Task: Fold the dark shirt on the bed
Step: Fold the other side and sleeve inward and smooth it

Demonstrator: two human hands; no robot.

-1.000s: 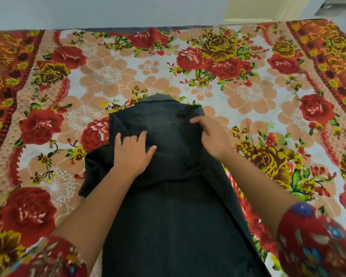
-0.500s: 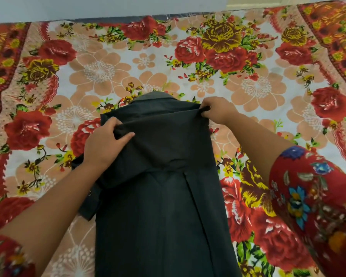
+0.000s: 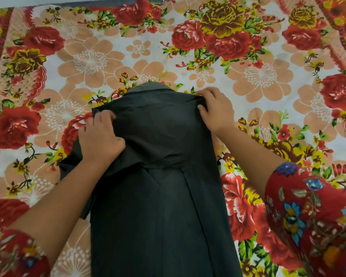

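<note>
The dark shirt (image 3: 160, 196) lies lengthwise down the middle of the bed, collar at the far end, its sides folded inward into a narrow strip. My left hand (image 3: 100, 136) grips the folded cloth at the shirt's left shoulder, fingers curled into the fabric. My right hand (image 3: 214, 108) pinches the right shoulder corner near the collar. A bit of sleeve sticks out to the left under my left forearm.
The bed is covered by a floral sheet (image 3: 268, 76) with red and yellow roses, running out to both sides. A pale wall strip shows at the top left edge. Red floral sleeves cover my upper arms at the bottom corners.
My left hand slid from the shirt's middle to its left shoulder and closed on the cloth. My right hand moved out to the right shoulder corner. The right side now lies folded inward.
</note>
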